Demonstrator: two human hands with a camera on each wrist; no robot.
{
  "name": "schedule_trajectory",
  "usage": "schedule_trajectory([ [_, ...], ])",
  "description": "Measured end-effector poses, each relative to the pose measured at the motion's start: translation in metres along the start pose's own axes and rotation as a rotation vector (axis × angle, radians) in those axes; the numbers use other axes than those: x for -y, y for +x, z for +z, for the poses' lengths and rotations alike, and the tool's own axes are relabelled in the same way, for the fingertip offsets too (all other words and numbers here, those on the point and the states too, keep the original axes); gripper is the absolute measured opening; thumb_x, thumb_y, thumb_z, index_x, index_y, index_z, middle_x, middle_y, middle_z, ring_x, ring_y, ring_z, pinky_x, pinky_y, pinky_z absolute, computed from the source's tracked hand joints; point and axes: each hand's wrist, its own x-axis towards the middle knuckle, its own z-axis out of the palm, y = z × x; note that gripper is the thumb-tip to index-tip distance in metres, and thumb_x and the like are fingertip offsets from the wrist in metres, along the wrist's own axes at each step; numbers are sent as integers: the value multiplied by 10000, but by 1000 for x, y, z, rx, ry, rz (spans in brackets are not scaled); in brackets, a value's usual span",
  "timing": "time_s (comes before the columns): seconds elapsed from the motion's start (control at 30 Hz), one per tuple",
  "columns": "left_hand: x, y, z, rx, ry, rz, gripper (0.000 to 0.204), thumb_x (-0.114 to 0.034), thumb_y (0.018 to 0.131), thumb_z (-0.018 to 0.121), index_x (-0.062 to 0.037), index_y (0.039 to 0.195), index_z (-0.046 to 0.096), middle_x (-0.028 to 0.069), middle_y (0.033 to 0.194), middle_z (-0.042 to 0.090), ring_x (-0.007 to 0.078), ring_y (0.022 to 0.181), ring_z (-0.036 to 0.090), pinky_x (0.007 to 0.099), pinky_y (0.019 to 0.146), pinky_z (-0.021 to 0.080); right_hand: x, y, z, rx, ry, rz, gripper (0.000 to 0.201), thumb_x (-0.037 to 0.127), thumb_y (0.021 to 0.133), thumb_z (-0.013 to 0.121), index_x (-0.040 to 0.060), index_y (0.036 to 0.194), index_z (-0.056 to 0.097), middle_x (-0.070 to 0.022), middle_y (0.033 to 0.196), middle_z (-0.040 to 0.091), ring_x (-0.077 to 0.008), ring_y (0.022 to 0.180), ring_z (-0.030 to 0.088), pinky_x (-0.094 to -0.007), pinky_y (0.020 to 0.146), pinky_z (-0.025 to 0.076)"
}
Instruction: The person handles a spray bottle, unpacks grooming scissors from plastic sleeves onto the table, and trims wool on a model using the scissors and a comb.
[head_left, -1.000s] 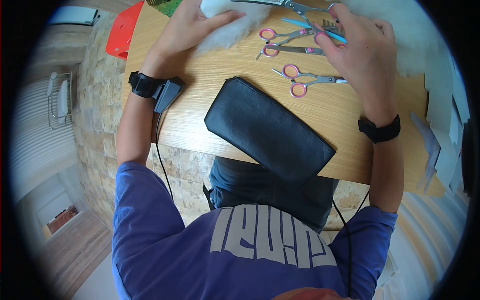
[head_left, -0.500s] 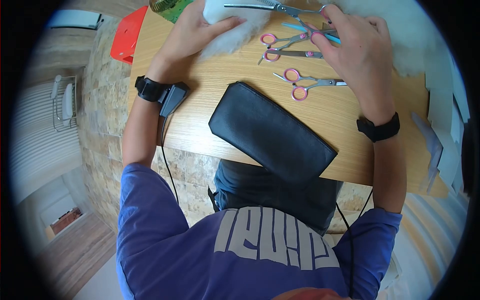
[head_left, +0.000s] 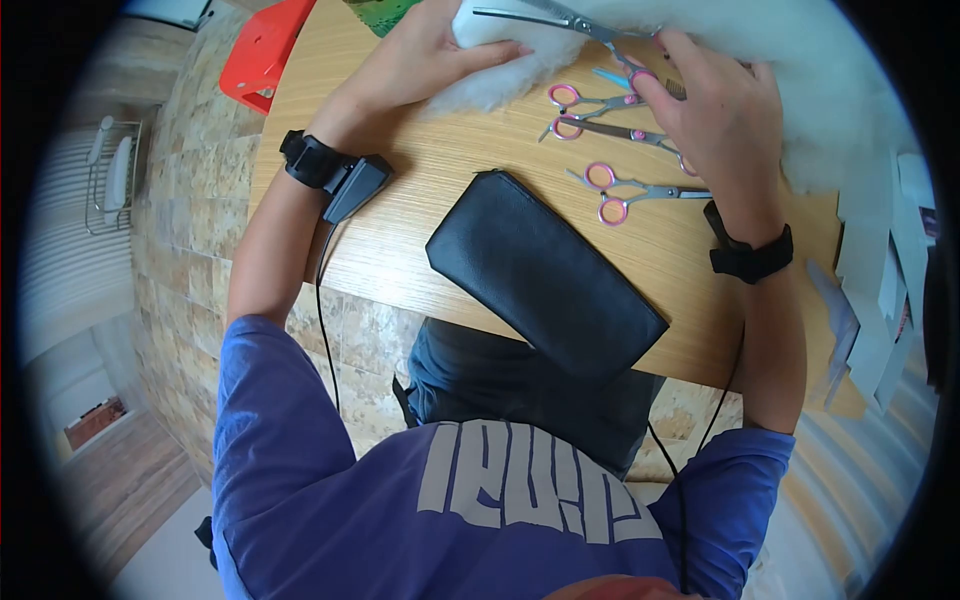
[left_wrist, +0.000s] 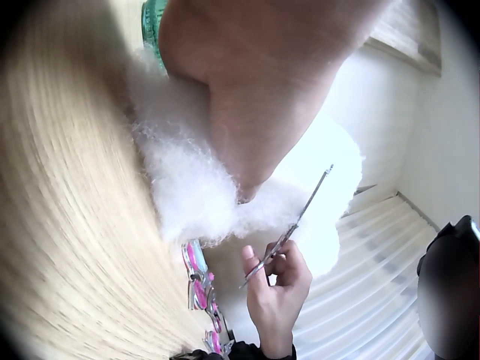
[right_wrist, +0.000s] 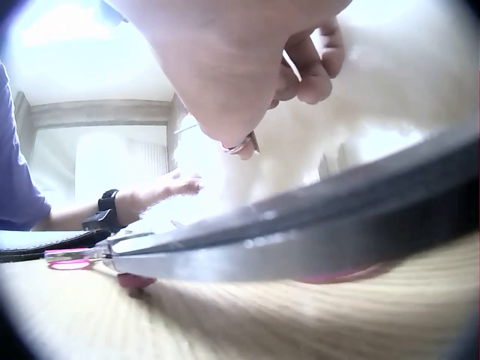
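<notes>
White fluffy material [head_left: 500, 80] lies at the table's top edge in the head view, and my left hand [head_left: 415, 65] grips it, thumb on top. My right hand [head_left: 720, 120] holds thinning scissors [head_left: 590, 28] by the finger loops, the blades pointing left above the fluff. In the left wrist view the scissors [left_wrist: 289, 232] stand slightly apart from the left thumb, with the right hand [left_wrist: 279, 300] behind them. Several pink-ringed scissors [head_left: 640, 190] lie on the wooden table beside the right hand, with a blue comb [head_left: 610, 78] partly under them.
A black zip pouch [head_left: 545, 270] lies at the table's near edge. More white fluff [head_left: 830, 110] spreads at the upper right, beside papers and clear plastic [head_left: 835, 320]. A red stool [head_left: 262, 55] stands left of the table [head_left: 390, 230]. A cable hangs from the left wrist device.
The head view has shifted. The left hand still grips the fluff, and the right hand with its scissors has come slightly closer to the left hand.
</notes>
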Motion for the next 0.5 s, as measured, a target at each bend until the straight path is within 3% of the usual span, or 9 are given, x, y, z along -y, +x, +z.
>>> schedule_trajectory([
  [0.1, 2, -1, 1, -5, -75, -42, 554, -138, 902, 746, 10, 1398, 551, 148, 1329, 661, 222, 1247, 599, 361, 1101, 442, -10, 3, 7, -100, 85, -134, 221, 230, 820, 799, 144, 969, 661, -9, 759, 649, -202, 711, 624, -361, 730, 449],
  [0.17, 14, -5, 8, -113, -11, -10, 476, -238, 898, 796, -39, 1295, 625, 120, 1136, 745, 205, 1014, 712, 337, 896, 547, -9, 7, 7, -87, 50, -111, 211, 250, 822, 792, 147, 967, 678, -12, 744, 660, -206, 687, 630, -363, 699, 441],
  [0.23, 16, -4, 5, -88, 50, -45, 551, -273, 893, 796, -49, 1349, 583, 142, 1166, 732, 241, 1034, 708, 351, 915, 541, -8, 11, 6, -75, 14, -83, 204, 269, 824, 784, 151, 965, 695, -15, 729, 671, -211, 663, 637, -366, 668, 434],
  [0.33, 16, -5, 7, -107, 15, -24, 563, -280, 887, 799, -35, 1343, 578, 163, 1175, 722, 291, 1050, 706, 366, 927, 538, -1, 15, 0, 17, 17, 7, 363, 381, 735, 825, 124, 959, 701, -37, 709, 675, -249, 625, 638, -384, 630, 420],
  [0.5, 13, -6, 5, -106, 65, 3, 572, -260, 877, 808, -31, 1345, 572, 172, 1186, 721, 305, 1068, 705, 377, 937, 534, 5, 21, -10, 104, 26, 16, 403, 395, 713, 836, 120, 974, 697, -57, 707, 666, -263, 645, 648, -388, 637, 417],
])
